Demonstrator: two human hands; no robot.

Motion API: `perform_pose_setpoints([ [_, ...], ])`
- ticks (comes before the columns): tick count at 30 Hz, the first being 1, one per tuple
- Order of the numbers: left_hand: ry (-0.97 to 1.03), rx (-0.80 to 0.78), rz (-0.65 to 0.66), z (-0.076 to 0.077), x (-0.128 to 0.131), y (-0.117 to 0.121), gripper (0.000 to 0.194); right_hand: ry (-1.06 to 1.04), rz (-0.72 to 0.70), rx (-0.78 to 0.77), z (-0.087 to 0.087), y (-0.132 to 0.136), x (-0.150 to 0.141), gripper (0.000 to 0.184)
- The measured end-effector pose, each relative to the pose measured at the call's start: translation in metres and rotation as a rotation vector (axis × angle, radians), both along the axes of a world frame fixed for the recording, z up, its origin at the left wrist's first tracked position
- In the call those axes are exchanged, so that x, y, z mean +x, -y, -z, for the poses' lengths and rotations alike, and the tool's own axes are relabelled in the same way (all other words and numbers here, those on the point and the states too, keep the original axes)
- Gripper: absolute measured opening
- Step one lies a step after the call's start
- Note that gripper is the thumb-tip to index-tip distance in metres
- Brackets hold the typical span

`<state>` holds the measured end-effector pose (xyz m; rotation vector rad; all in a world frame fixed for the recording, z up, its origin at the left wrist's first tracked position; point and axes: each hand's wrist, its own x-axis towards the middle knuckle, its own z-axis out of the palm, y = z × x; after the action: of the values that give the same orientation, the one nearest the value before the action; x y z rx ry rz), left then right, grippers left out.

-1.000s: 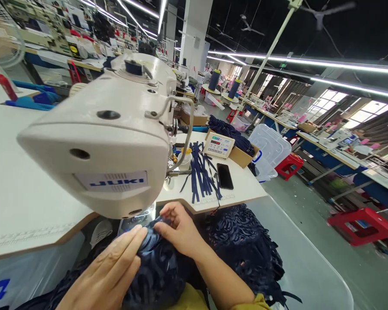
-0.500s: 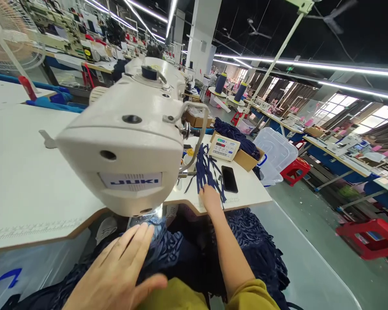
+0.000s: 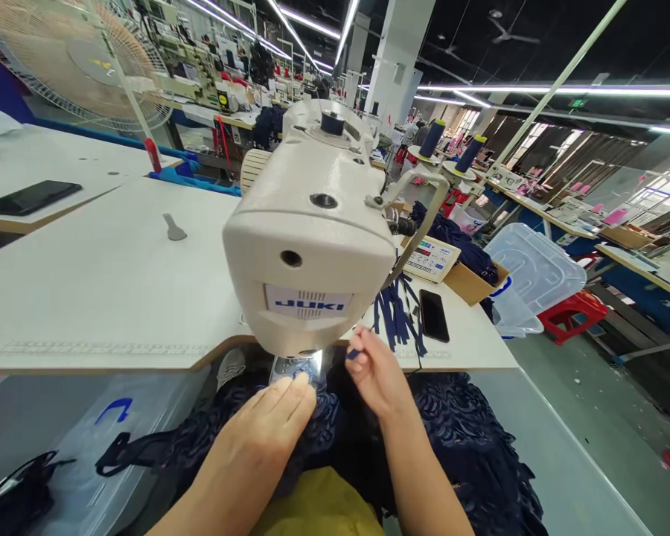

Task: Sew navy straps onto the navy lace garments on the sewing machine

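A white JUKI sewing machine [image 3: 313, 253] stands in front of me, its lit needle area under the head. My left hand [image 3: 262, 432] lies over navy ruffled fabric [image 3: 327, 413] there, fingertips together on it beside the light, thumb hidden. Just right of the machine head, my right hand [image 3: 377, 372] pinches a short navy fabric strip [image 3: 356, 353] between thumb and fingers. More navy strips [image 3: 396, 316] are spread on the tabletop behind that hand. Below the table edge on the right hangs a large heap of navy ruffled fabric [image 3: 469, 447].
A black phone [image 3: 434, 316] and a control panel [image 3: 429, 258] are at the right of the table [image 3: 117, 298]. A grey flat piece [image 3: 174, 228] lies on its left part. Behind are a cardboard box [image 3: 474, 283], a clear plastic bin [image 3: 536, 268] and a fan [image 3: 89, 63].
My right hand left the fabric, reached to the strips on the table and came back toward the machine with one. My left hand flattened, then closed onto the fabric by the needle. The view swung left.
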<state>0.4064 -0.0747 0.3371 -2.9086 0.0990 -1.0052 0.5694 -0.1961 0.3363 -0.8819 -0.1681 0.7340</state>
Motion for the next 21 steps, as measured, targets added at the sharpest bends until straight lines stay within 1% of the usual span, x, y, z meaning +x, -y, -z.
perform_pose_setpoints([
  [2, -0.001, -0.049, 0.001, 0.0, -0.001, -0.002, 0.041, 0.024, -0.086, -0.006, 0.0, -0.011, -0.015, 0.017],
  [5, -0.012, -0.111, 0.054, 0.0, -0.004, -0.01, 0.032, 0.262, -0.072, -0.122, 0.007, -0.019, -0.02, 0.013],
  [8, 0.022, -0.211, 0.074, 0.002, -0.008, -0.018, 0.027, 0.497, -0.064, -0.263, 0.013, -0.018, -0.018, 0.01],
  [10, 0.008, -0.236, 0.102, 0.006, -0.011, -0.021, 0.027, 0.591, -0.082, -0.329, 0.013, -0.017, -0.019, 0.013],
  [11, -0.007, -0.223, 0.12, 0.008, -0.012, -0.021, 0.029, 0.619, -0.09, -0.348, 0.012, -0.016, -0.02, 0.014],
  [14, -0.052, -0.102, 0.161, 0.011, -0.013, -0.021, 0.041, 0.65, -0.071, -0.382, 0.01, -0.018, -0.025, 0.017],
  [17, -0.057, -0.011, 0.167, 0.007, -0.012, -0.02, 0.048, 0.617, -0.032, -0.398, 0.011, -0.02, -0.027, 0.02],
  [19, -0.043, -0.027, 0.16, 0.003, -0.011, -0.019, 0.046, 0.587, -0.057, -0.412, 0.013, -0.021, -0.026, 0.019],
  [21, -0.019, -0.067, 0.153, -0.001, -0.01, -0.02, 0.045, 0.586, -0.104, -0.458, 0.013, -0.02, -0.025, 0.017],
])
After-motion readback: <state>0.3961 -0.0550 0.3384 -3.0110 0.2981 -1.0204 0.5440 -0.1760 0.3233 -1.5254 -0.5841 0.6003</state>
